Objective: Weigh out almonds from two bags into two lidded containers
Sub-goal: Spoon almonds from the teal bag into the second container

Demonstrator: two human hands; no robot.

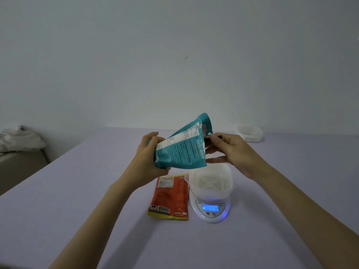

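Note:
A teal almond bag (182,148) is held in the air above the table, tilted with its mouth up and to the right. My left hand (148,154) grips its lower end. My right hand (226,150) pinches the bag's upper edge near the mouth. Below them a white container (210,181) with a ribbed bottom sits without a lid on a white kitchen scale (210,208) whose blue display is lit. An orange-red almond bag (171,197) lies flat on the table just left of the scale.
A second white container (250,133) stands at the table's far right. The table (97,191) wears a pale lilac cover. Off its left edge is a low surface with crumpled white cloth (19,139). A plain wall fills the background.

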